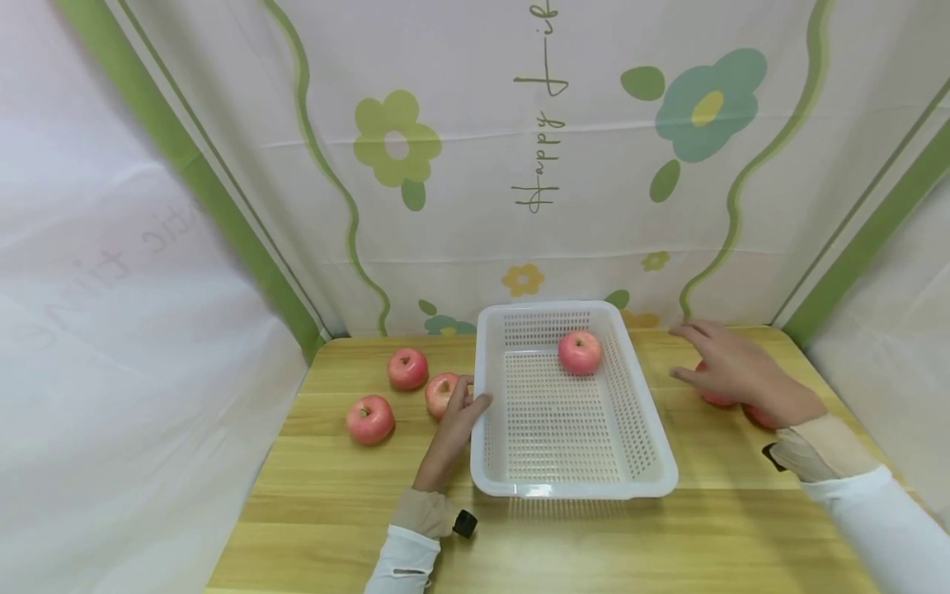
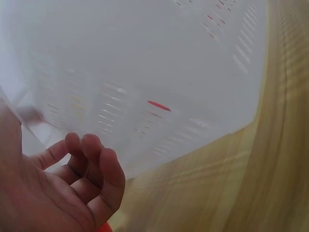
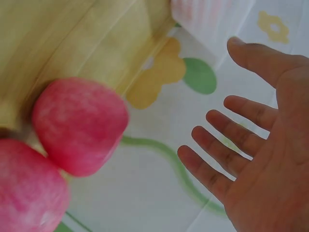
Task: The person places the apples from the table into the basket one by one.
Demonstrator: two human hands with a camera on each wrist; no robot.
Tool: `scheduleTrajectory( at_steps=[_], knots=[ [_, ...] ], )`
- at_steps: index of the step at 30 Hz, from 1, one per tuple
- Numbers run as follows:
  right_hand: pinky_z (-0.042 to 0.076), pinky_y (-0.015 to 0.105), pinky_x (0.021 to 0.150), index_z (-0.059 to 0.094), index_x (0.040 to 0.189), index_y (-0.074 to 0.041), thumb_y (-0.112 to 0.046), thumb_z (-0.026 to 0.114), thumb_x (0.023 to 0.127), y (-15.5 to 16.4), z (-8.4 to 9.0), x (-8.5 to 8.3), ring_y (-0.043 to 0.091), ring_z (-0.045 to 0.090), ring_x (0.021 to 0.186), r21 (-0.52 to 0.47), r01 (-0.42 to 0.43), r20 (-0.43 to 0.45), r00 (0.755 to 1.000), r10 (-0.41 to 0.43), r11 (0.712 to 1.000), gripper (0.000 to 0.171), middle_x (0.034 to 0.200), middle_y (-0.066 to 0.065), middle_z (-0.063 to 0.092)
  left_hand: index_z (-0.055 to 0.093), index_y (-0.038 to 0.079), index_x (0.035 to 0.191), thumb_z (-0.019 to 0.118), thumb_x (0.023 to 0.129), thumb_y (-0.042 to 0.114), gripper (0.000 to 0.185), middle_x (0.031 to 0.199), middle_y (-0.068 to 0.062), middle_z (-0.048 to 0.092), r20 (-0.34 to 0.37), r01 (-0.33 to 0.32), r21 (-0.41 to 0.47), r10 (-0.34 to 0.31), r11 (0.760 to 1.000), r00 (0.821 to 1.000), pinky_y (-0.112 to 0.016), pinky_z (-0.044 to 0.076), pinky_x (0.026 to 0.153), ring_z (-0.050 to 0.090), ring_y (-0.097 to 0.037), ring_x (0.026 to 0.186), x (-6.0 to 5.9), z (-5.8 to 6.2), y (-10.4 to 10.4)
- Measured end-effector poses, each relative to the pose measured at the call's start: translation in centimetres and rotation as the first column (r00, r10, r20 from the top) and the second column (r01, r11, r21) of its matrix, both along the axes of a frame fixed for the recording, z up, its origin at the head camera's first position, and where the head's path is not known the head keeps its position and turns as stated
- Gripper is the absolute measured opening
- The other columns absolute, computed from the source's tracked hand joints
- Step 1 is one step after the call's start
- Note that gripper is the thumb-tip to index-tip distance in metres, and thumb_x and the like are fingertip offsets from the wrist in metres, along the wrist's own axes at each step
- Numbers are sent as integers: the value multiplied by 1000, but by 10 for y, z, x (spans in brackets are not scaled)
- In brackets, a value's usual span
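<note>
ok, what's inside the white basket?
One red apple sits in the white basket, near the far right corner. The rest of the perforated floor shows bare; nothing covers it.

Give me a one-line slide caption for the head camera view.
White basket holding one apple on a wooden table, left hand beside it, right hand over apples.

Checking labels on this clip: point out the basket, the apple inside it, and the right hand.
basket (image 1: 656,450): head view, bare right wall.
apple in basket (image 1: 580,352): head view, middle of the fruit.
right hand (image 1: 735,371): head view, back of the hand.
</note>
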State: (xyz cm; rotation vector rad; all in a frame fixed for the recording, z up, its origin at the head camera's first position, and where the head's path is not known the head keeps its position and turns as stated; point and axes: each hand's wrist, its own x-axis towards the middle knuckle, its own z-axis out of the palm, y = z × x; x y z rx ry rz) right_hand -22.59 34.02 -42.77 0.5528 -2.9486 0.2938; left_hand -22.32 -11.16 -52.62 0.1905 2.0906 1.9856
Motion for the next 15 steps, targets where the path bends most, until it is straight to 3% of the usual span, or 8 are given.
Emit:
scheduleTrajectory(
  at_steps=[9, 15],
  knots=[
    [50, 68, 101, 61, 135, 7, -32, 89, 84, 32, -11, 1, 54, 59, 124, 24, -14, -16, 1000, 14, 1000, 71, 139, 32, 59, 42, 8, 144, 54, 109, 36, 46, 129, -34, 66, 11, 11, 6, -11, 1000, 1000, -46, 65, 84, 73, -44, 111, 0, 1, -1],
    [50, 69, 98, 63, 132, 7, -30, 89, 82, 46, -19, 5, 56, 56, 124, 7, 9, 27, 1000, -9, 1000, 68, 137, 34, 58, 43, 9, 142, 54, 109, 36, 45, 127, -34, 67, 10, -1, -1, 1, 1000, 1000, -42, 64, 81, 73, -44, 111, 1, 2, -1]
  ],
)
